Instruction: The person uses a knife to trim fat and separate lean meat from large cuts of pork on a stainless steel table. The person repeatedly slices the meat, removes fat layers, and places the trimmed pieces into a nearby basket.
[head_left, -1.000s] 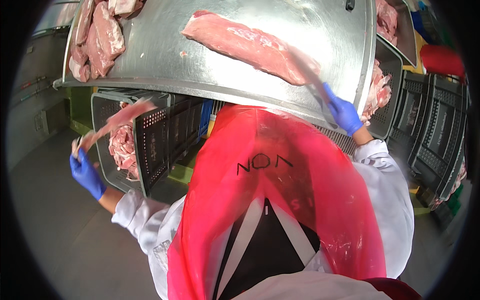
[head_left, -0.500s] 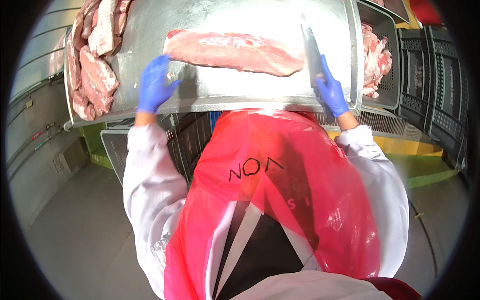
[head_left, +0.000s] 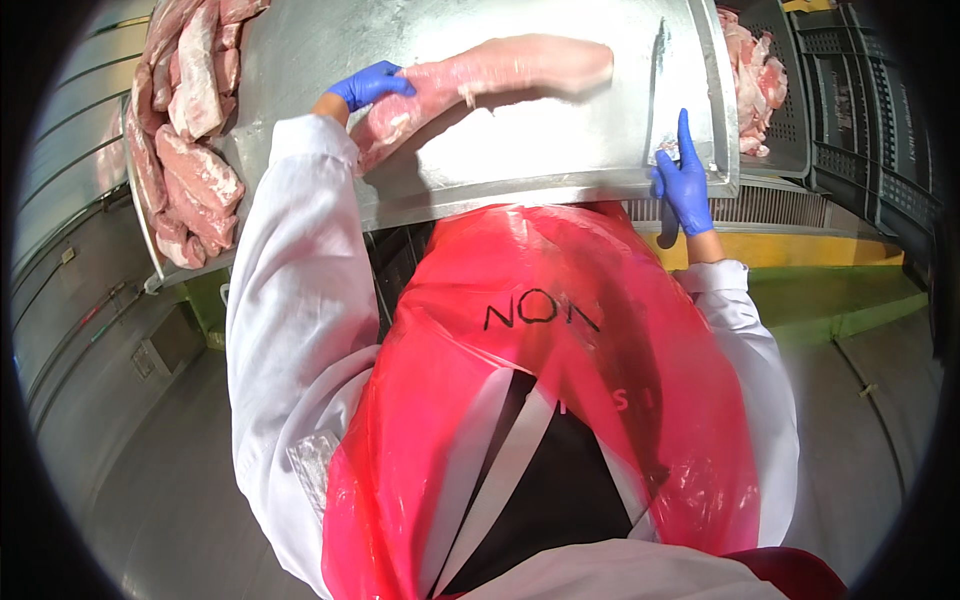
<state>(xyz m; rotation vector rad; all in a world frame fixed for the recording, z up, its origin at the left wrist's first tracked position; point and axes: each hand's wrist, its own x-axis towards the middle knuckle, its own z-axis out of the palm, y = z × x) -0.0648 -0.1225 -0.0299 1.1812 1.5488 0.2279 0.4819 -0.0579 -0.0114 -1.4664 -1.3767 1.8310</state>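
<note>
Evidently the worktop [head_left: 465, 165] is a metal surface with a raised rim, its front edge crossing just before the person's red apron [head_left: 540, 255]. A long piece of meat [head_left: 500, 72] stretches over its middle, the left end bending down toward that front edge, the right end pointing at the knife [head_left: 657, 75]; bright metal shows between the two. The left hand [head_left: 370, 86] has its fingers closed over the meat near its left end. The right hand [head_left: 684, 185] keeps its grip around the knife's handle at the right front corner, index finger stretched forward, blade pointing away. Large dark handwritten letters run across the apron, with smaller pale lettering below, partly hard to make out. Heaped meat pieces [head_left: 200, 180] line the worktop's left side, near the left forearm. Beyond the right rim stands a dark crate [head_left: 790, 125] holding trimmings [head_left: 756, 85], with more perforated dark crates [head_left: 868, 130] farther right. Grating [head_left: 770, 206] shows below the right front corner.
</note>
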